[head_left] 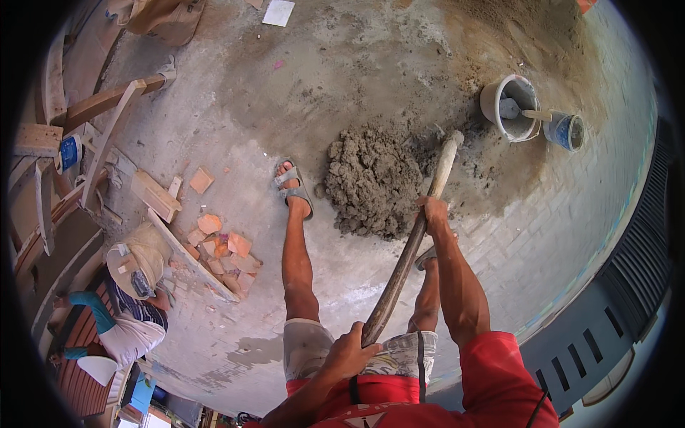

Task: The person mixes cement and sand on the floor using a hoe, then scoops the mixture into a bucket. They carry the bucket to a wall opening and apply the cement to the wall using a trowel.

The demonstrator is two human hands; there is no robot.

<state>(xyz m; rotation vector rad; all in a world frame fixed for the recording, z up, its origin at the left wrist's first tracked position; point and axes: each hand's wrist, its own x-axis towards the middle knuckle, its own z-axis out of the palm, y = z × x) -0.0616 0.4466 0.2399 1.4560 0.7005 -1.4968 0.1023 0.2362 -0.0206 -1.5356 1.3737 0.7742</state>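
Both my hands grip a long wooden-handled hoe (398, 280), which slants from my waist up to the right. Around the handle's lower end closes my left hand (349, 353), close to my shorts. Farther up, about midway, my right hand (433, 214) is wrapped round it. The hoe's far end lies at the right edge of a heap of wet grey mortar (374, 182); its blade is hard to make out there. My feet, in sandals, stand on either side of the heap's near part.
Right of the heap stand a whitish bucket (489, 103) with a trowel (535, 114) and a small blue can (562, 131). Sand (542, 36) lies behind. On the left are broken bricks (222, 246), wooden planks (107, 103), a mortar-stained bucket (146, 253) and another person (135, 328).
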